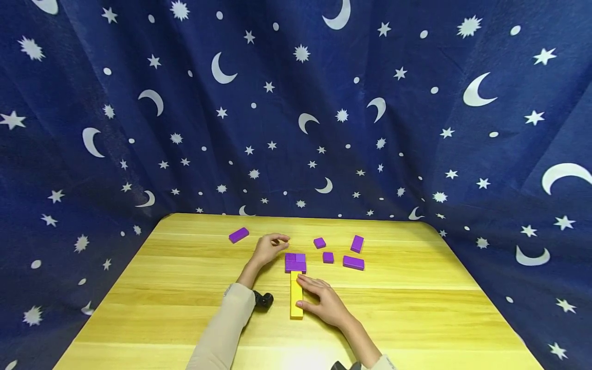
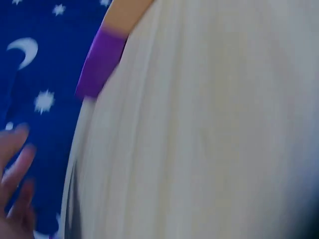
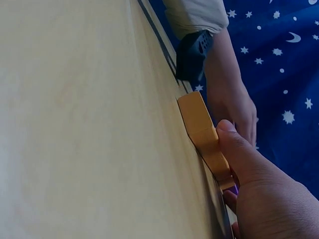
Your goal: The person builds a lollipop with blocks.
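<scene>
A yellow strip of blocks (image 1: 296, 303) lies lengthwise on the table, seams showing between its pieces. Its far end meets a purple cluster of blocks (image 1: 295, 266). My right hand (image 1: 326, 303) rests along the strip's right side, fingertips near the far end and thumb lower down. In the right wrist view, the thumb (image 3: 244, 154) lies against the orange-looking blocks (image 3: 199, 119). My left hand (image 1: 268, 249) hovers just left of the purple cluster, fingers loosely bent with nothing between them. The left wrist view shows its blurred fingers (image 2: 17, 174) apart from the purple block (image 2: 102, 62).
Two small purple cubes (image 1: 319, 242) sit right of the cluster, beside two longer purple blocks (image 1: 353, 262). Another purple block (image 1: 238, 235) lies at the back left. Behind the wooden table (image 1: 393, 318) hangs a blue curtain (image 1: 287, 128) with moons and stars.
</scene>
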Tool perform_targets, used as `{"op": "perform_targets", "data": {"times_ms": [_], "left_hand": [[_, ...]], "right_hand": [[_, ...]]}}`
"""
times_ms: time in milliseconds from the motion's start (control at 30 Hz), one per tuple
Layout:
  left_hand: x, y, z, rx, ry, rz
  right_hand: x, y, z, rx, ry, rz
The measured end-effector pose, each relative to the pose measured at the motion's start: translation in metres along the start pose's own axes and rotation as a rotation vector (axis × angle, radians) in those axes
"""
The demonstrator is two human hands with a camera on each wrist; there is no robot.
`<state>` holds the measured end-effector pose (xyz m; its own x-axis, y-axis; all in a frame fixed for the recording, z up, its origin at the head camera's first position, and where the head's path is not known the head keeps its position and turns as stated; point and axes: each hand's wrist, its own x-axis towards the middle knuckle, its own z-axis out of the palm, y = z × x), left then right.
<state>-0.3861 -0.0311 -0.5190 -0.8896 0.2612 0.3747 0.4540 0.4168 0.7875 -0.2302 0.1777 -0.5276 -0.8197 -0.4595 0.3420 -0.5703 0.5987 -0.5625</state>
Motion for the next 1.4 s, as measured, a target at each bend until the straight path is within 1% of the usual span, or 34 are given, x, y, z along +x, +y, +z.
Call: {"op": "perform_targets", "data": {"times_ms": [33,67,133,167,200,233,300,367,467,533,600,667,733,833,900,1100,1233,1333,1400], "left_hand": [[0.000,-0.002,-0.008,0.024,0.083,-0.011],[-0.001,-0.003,-0.017,0.061,0.170,-0.042],[-0.003,-0.008,-0.035,0.133,0.339,-0.119],[-0.005,-0.011,-0.044,0.156,0.408,-0.166],[-0.007,-0.015,-0.053,0.181,0.461,-0.212],[-0.010,-0.018,-0.061,0.196,0.497,-0.258],[-0.016,-0.027,-0.075,0.201,0.521,-0.313],[-0.021,-0.037,-0.086,0.186,0.495,-0.338],[-0.028,-0.049,-0.095,0.146,0.423,-0.338],[-0.030,-0.054,-0.098,0.128,0.371,-0.324],[-0.030,-0.056,-0.099,0.137,0.337,-0.302],[-0.030,-0.056,-0.097,0.157,0.323,-0.286],[-0.030,-0.055,-0.095,0.184,0.328,-0.277],[-0.031,-0.052,-0.088,0.209,0.327,-0.260],[-0.034,-0.049,-0.079,0.206,0.316,-0.228],[-0.049,-0.031,-0.048,0.157,0.250,-0.064],[-0.061,-0.017,-0.033,0.180,0.202,0.028],[-0.066,-0.011,-0.030,0.190,0.156,0.051],[-0.065,-0.010,-0.031,0.162,0.110,0.044]], "right_hand": [[0.000,0.000,0.000,-0.002,0.003,-0.006],[0.001,-0.001,0.000,-0.002,0.005,-0.010],[0.001,-0.001,0.001,-0.004,0.014,-0.026],[0.001,-0.001,0.001,-0.006,0.017,-0.031],[0.000,-0.001,0.001,-0.004,0.019,-0.033],[0.000,0.000,0.001,-0.007,0.019,-0.034],[0.000,0.000,0.001,-0.009,0.020,-0.034],[0.000,0.001,0.000,-0.007,0.015,-0.024],[-0.001,0.002,0.000,0.001,0.004,-0.003],[-0.001,0.002,-0.001,0.008,0.001,0.007],[-0.001,0.002,-0.001,0.017,0.004,0.012],[-0.001,0.002,-0.001,0.019,0.004,0.013],[-0.001,0.002,0.000,0.018,0.003,0.015],[-0.002,0.002,0.001,0.014,-0.004,0.019],[-0.003,0.001,0.001,0.018,-0.003,0.021],[-0.002,0.000,0.001,0.008,-0.003,0.014],[-0.001,-0.001,0.000,0.017,0.004,0.010],[-0.001,-0.001,0.000,0.036,0.003,0.016],[-0.001,-0.001,0.000,0.034,-0.005,0.024]]}}
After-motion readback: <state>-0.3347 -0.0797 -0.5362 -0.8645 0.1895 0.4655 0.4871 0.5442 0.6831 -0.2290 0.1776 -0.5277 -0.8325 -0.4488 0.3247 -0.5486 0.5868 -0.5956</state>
